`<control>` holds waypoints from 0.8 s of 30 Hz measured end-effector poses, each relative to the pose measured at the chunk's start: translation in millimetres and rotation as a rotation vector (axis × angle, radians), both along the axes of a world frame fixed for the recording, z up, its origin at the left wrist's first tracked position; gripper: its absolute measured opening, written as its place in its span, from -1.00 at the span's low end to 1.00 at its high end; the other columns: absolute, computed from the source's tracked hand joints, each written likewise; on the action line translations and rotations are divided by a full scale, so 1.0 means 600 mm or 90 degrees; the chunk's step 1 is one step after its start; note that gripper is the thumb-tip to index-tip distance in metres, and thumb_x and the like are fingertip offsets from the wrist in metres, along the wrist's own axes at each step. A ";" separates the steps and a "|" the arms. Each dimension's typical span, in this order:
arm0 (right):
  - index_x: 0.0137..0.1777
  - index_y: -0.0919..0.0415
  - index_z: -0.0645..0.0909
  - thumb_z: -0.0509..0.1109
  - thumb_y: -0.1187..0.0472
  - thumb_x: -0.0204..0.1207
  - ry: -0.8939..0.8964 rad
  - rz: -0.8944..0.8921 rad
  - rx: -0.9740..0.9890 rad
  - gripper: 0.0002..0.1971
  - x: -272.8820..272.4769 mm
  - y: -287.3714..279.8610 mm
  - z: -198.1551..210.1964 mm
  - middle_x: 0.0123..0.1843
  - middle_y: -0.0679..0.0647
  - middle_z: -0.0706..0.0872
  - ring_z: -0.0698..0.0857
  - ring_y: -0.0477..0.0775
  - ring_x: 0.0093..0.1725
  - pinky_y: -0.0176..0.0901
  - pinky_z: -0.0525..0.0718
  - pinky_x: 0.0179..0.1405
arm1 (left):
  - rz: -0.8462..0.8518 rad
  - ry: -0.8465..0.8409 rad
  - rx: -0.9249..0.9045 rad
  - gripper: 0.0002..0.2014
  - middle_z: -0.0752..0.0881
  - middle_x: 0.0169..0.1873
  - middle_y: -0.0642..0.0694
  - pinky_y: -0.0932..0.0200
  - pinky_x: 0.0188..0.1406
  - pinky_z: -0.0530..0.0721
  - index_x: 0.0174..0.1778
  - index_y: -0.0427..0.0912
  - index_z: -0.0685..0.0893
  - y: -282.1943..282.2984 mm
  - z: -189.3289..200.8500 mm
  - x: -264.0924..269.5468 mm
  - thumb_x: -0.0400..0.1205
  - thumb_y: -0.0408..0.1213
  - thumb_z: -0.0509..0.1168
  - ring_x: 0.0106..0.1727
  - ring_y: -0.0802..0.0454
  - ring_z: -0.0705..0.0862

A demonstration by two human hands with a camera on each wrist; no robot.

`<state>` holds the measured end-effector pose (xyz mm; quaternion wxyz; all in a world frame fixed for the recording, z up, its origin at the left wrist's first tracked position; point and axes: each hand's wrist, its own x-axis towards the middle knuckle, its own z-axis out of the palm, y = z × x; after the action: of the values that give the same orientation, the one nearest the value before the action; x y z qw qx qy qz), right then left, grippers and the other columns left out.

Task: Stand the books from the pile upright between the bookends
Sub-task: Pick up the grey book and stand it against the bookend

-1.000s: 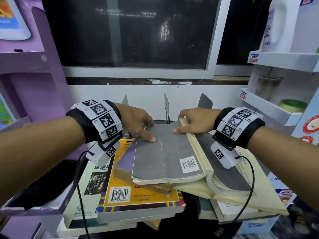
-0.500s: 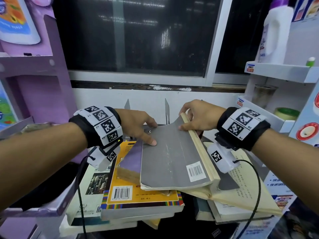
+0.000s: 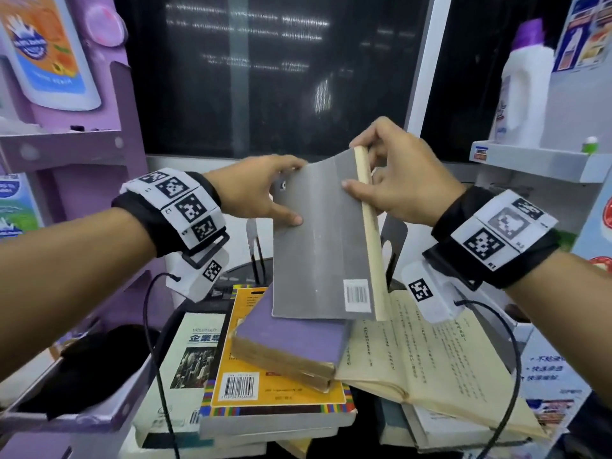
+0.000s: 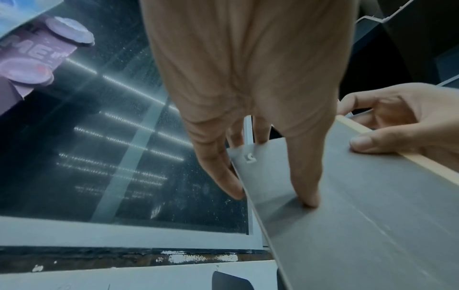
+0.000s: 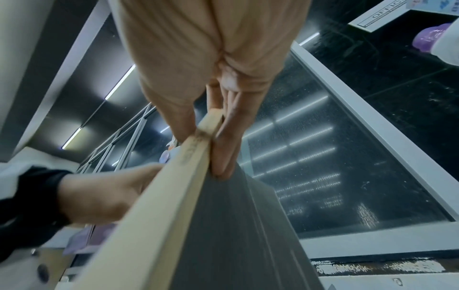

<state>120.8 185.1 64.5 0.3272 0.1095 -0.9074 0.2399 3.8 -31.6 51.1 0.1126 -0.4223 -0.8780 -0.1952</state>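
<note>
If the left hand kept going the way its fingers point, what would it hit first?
Probably the dark window pane: past the grey book that the left hand grips, nothing else shows in that line, though depth is unclear.

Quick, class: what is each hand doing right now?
Left hand: holds the grey book at its left edge, thumb on the cover.
Right hand: grips the same book's page edge near the top.

Grey paperback point(image 3: 318, 246) up in the centre of the frame, clear of the pile, tilted near upright, barcode sticker at lower right, cream page edge along the right side. Below it, lower centre, purple book point(image 3: 291, 339) lying flat atop an orange-yellow book point(image 3: 275, 389); open book point(image 3: 427, 362) spread to the lower right. Dark metal bookends point(image 3: 394, 246) upright behind, mid-frame.
</note>
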 end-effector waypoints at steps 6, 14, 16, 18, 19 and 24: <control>0.19 0.10 0.37 0.60 0.15 0.47 0.084 -0.004 0.003 -0.53 0.005 -0.011 -0.027 -0.01 -0.03 0.64 0.73 0.01 -0.24 -0.01 0.80 -0.19 | 0.007 0.096 0.060 -0.20 0.58 0.25 -0.04 0.14 0.11 0.68 0.56 0.16 0.46 0.000 0.008 -0.002 0.40 -0.12 0.64 0.06 0.07 0.53; 0.35 -0.01 0.41 0.56 0.05 0.50 0.001 -0.004 0.092 -0.50 0.009 -0.001 -0.013 0.09 -0.02 0.68 0.74 0.04 -0.15 -0.13 0.77 -0.10 | -0.041 0.107 0.119 -0.19 0.52 0.22 0.03 0.15 0.11 0.74 0.58 0.12 0.47 0.008 -0.008 -0.006 0.41 -0.24 0.64 0.07 0.12 0.52; 0.47 -0.05 0.49 0.53 0.01 0.53 -0.009 -0.020 0.136 -0.47 0.009 -0.004 -0.005 0.22 -0.11 0.71 0.69 -0.07 0.02 -0.28 0.61 0.04 | -0.047 0.112 0.120 -0.19 0.52 0.23 0.04 0.19 0.10 0.73 0.59 0.11 0.46 0.008 -0.009 -0.005 0.42 -0.24 0.64 0.08 0.13 0.52; 0.48 -0.04 0.58 0.52 0.03 0.55 -0.013 -0.025 0.151 -0.51 0.010 -0.010 0.003 0.18 -0.23 0.70 0.59 -0.21 0.04 -0.34 0.47 0.11 | -0.052 0.118 0.117 -0.18 0.52 0.25 0.04 0.23 0.10 0.72 0.61 0.10 0.44 0.008 -0.008 -0.004 0.43 -0.24 0.63 0.10 0.14 0.51; 0.46 -0.03 0.61 0.51 0.05 0.56 -0.014 -0.027 0.153 -0.54 0.010 -0.012 0.006 0.08 -0.26 0.68 0.57 -0.24 0.02 -0.37 0.45 0.12 | -0.053 0.117 0.118 -0.17 0.53 0.28 0.03 0.24 0.10 0.72 0.62 0.10 0.43 0.008 -0.008 -0.005 0.44 -0.24 0.63 0.11 0.14 0.51; 0.45 -0.01 0.64 0.50 0.10 0.57 -0.004 -0.051 0.155 -0.56 -0.004 -0.024 0.011 0.23 -0.14 0.78 0.67 -0.05 0.26 -0.24 0.53 0.34 | -0.043 0.082 0.118 -0.07 0.48 0.43 0.00 0.28 0.17 0.68 0.69 0.09 0.31 0.003 -0.012 -0.024 0.43 -0.17 0.63 0.24 0.12 0.52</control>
<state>118.6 170.8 70.8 0.3180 0.1111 -0.9345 0.1150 -10.5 -29.6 43.8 0.2005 -0.4510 -0.8325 -0.2516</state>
